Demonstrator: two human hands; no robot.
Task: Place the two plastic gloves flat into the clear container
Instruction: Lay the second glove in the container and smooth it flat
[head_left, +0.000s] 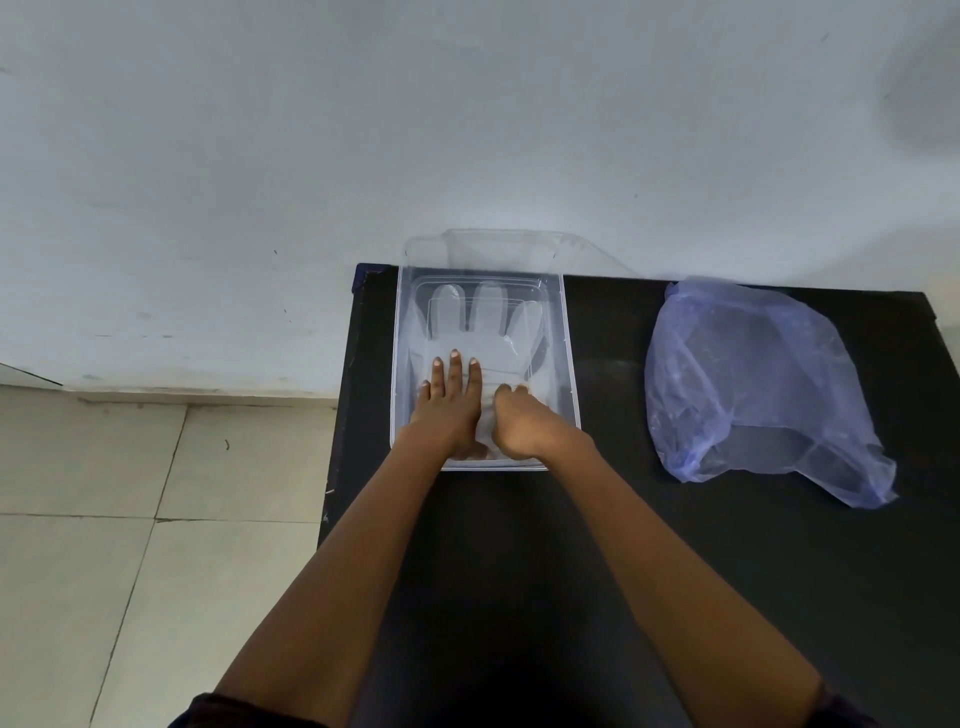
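A clear rectangular container (567, 353) stands at the far left part of a black table. A thin clear plastic glove (488, 325) lies flat on its floor, fingers pointing away from me. I cannot tell whether a second glove lies under or on it. My left hand (449, 410) presses flat on the glove's palm with straight fingers. Beside it, my right hand (519, 423) is curled, its fingertips at the glove's cuff end; whether they pinch the film I cannot tell.
The container's clear lid (498, 249) leans against the pale wall behind it. A crumpled blue-tinted plastic bag (753, 384) lies to the right on the black table (649, 545). The table's left edge drops to a tiled floor (130, 493).
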